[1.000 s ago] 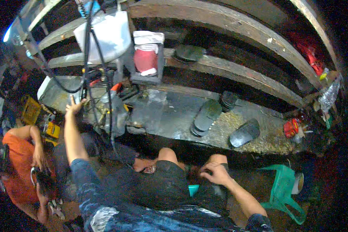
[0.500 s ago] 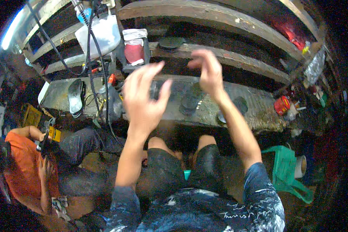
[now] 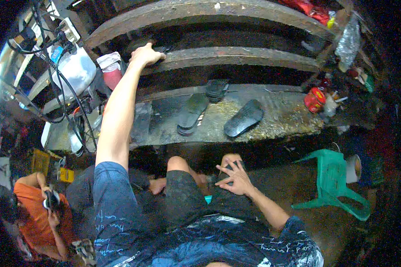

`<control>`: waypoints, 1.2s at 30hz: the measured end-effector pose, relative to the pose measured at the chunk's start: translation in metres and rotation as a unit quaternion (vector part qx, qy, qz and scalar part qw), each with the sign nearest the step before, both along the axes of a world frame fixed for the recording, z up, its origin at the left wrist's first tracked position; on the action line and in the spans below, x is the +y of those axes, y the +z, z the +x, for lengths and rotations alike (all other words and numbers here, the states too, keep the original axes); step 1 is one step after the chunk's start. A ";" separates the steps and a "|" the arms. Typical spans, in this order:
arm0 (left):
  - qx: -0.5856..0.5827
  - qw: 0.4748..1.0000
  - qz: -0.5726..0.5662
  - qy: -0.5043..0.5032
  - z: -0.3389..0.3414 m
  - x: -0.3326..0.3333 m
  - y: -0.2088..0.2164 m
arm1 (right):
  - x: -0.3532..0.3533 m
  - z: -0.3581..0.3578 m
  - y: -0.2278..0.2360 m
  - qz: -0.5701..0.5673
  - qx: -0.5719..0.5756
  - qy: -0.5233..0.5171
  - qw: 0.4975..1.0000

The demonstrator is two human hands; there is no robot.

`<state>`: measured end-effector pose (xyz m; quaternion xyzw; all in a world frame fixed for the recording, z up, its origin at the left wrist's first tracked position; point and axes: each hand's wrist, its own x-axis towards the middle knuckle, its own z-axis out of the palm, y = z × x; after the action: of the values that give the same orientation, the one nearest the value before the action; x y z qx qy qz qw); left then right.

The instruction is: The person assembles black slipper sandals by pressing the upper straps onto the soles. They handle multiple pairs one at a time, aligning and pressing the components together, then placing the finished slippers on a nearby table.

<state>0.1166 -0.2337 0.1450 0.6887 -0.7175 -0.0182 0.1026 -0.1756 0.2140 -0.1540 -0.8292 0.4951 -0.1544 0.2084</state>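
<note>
My left hand (image 3: pixel 145 55) reaches to the slatted wooden rack beyond the bench. Its fingers curl over a dark thing (image 3: pixel 167 49) on the rail, largely lost in shadow, with the thumb pointing right. Down on my right thigh rests my right hand (image 3: pixel 236 180), fingers spread and nothing in them. Between the hands, on the bench, lie dark shoe soles: a pair overlapped (image 3: pixel 192 112), a single black sole (image 3: pixel 245 118) to the right, and a small dark stack (image 3: pixel 216 90) behind them.
The worn bench (image 3: pixel 294 122) runs across in front of me. At its right end stands a red can (image 3: pixel 315 100). Black cables (image 3: pixel 62 89) hang at the left beside a clear plastic container (image 3: pixel 77 66). A green plastic stool (image 3: pixel 332 178) stands right; a person in orange (image 3: pixel 42 218) sits left, holding footwear.
My left hand has gone from above the bench out to the rack rail. The right hand has dropped from above the bench onto my thigh. The view has shifted, showing the soles more plainly.
</note>
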 end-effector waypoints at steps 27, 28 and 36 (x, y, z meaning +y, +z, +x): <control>0.161 0.980 -0.087 0.072 0.091 0.326 -0.182 | 0.007 0.029 0.001 -0.034 0.052 -0.069 0.996; 0.171 0.980 -0.082 0.062 0.096 0.323 -0.175 | 0.006 0.028 0.002 -0.032 0.042 -0.066 0.996; 0.265 0.956 -0.060 0.107 0.112 0.302 -0.137 | -0.064 0.076 0.071 0.168 -0.135 -0.090 0.972</control>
<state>0.2291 0.0687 0.0083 0.7241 -0.5867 -0.1458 0.3320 -0.1000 0.1499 -0.0830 -0.7058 0.5541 -0.1976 0.3947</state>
